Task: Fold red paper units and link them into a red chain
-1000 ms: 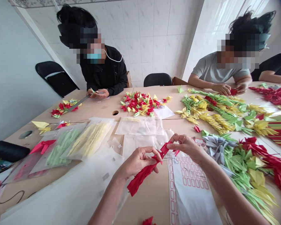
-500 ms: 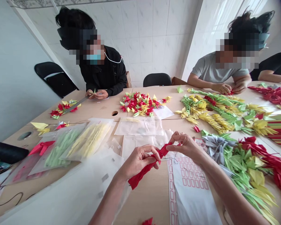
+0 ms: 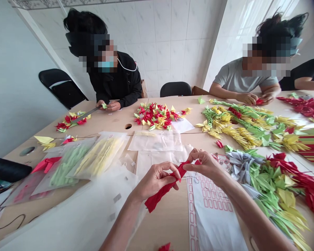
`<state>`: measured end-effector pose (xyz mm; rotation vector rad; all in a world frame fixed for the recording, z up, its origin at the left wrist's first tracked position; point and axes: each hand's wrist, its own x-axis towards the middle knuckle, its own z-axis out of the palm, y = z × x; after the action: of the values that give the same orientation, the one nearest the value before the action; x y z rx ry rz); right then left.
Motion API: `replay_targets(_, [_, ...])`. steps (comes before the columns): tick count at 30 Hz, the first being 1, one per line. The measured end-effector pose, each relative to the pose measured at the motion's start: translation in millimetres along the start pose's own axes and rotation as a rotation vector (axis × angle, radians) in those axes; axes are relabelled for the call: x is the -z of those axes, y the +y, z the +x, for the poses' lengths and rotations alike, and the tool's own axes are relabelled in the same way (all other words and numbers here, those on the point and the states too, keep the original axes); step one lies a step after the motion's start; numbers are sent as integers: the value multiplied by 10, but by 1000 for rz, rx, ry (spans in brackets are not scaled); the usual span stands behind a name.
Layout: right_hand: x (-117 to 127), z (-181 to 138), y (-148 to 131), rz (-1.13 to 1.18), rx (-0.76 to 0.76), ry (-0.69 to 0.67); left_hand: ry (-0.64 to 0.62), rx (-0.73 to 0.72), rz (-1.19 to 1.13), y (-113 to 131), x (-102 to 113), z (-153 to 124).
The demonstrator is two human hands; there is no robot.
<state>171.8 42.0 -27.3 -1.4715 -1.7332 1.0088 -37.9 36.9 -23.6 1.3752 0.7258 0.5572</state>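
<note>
A long chain of folded red paper pieces (image 3: 161, 195) runs from lower left up to the right, above the wooden table (image 3: 170, 223). My left hand (image 3: 157, 177) is closed around the middle of this red chain. My right hand (image 3: 205, 164) pinches the chain's upper end, where a small red piece (image 3: 197, 162) shows between the fingers. The two hands almost touch. Under them lie a white label sheet with red-outlined stickers (image 3: 214, 198) and a thin dark thread (image 3: 195, 178).
Clear bags of green and yellow folded pieces (image 3: 91, 157) lie at left. Piles of green, yellow, red and grey folded pieces (image 3: 272, 177) fill the right. A mixed pile (image 3: 157, 115) sits mid-table. Two people fold paper across the table; a black case (image 3: 7, 169) lies far left.
My hands have drawn slightly closer together on the red chain, and its lower end has shifted a little. The person in black has lowered their hands a bit.
</note>
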Motion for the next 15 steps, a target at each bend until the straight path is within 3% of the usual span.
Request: replay_targets(15, [-5, 4, -19, -135, 36, -52, 52, 65, 98, -45, -3, 21])
